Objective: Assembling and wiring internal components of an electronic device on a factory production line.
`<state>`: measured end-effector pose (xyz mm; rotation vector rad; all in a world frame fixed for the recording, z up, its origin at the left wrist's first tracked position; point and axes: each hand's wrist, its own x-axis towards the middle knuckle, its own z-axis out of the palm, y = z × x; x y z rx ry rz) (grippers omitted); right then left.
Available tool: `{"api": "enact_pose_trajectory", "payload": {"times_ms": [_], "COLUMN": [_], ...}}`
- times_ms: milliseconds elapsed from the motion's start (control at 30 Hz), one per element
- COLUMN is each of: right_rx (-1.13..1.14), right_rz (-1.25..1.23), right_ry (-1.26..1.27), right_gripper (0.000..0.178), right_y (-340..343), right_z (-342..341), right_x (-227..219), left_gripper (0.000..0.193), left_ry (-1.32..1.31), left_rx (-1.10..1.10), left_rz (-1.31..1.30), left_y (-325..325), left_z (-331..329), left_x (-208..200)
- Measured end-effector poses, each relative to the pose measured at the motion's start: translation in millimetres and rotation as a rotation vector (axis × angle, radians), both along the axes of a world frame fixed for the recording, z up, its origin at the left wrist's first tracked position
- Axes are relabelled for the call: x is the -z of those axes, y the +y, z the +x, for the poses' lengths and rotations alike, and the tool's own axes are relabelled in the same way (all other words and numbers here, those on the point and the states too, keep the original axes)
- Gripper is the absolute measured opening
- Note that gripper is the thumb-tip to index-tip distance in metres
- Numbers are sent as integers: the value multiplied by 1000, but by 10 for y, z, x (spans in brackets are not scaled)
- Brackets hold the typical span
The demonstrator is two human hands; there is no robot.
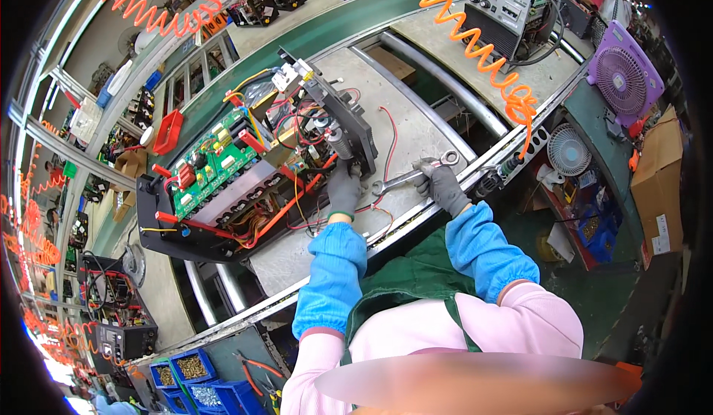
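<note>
A partly assembled machine (245,192) with a green circuit board (215,166), red bars and loose wiring lies on a metal pallet (286,266). At its right end stands a black end panel (349,118), with a grey ribbed cylindrical part (339,142) on its inner side. My left hand (344,191), gloved in grey, is at the foot of that panel, fingers curled; what they hold is hidden. My right hand (443,185), also gloved, is closed round a steel combination wrench (405,180). The wrench's open jaw points toward my left hand, its ring end (449,158) sticking out past my right fingers.
A power screwdriver (488,183) hangs by an orange coiled hose (475,44) at the conveyor's near edge. Another machine (501,14) sits farther right on the steel rollers (445,85). Purple fan (622,73) at right; blue screw bins (191,367) at lower left. Red wire (392,136) trails across the pallet.
</note>
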<state>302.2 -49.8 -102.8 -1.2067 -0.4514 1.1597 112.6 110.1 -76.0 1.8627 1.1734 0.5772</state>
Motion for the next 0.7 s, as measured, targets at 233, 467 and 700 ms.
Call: {"api": "enact_pose_trajectory", "payload": {"times_ms": [233, 467, 700], "right_rx": [50, 25, 26], "right_rz": [13, 48, 35], "right_ry": [34, 62, 73], "right_gripper": [19, 22, 20], "right_y": [-25, -5, -16], "right_z": [-76, -68, -94], "right_x": [-44, -10, -103], "left_gripper": [33, 30, 30], "left_ry": [-52, 28, -91], "left_rx": [-6, 25, 6], "left_rz": [50, -104, -173], "left_y": [37, 63, 46], "left_z": [-7, -85, -112], "left_x": [162, -48, -86]}}
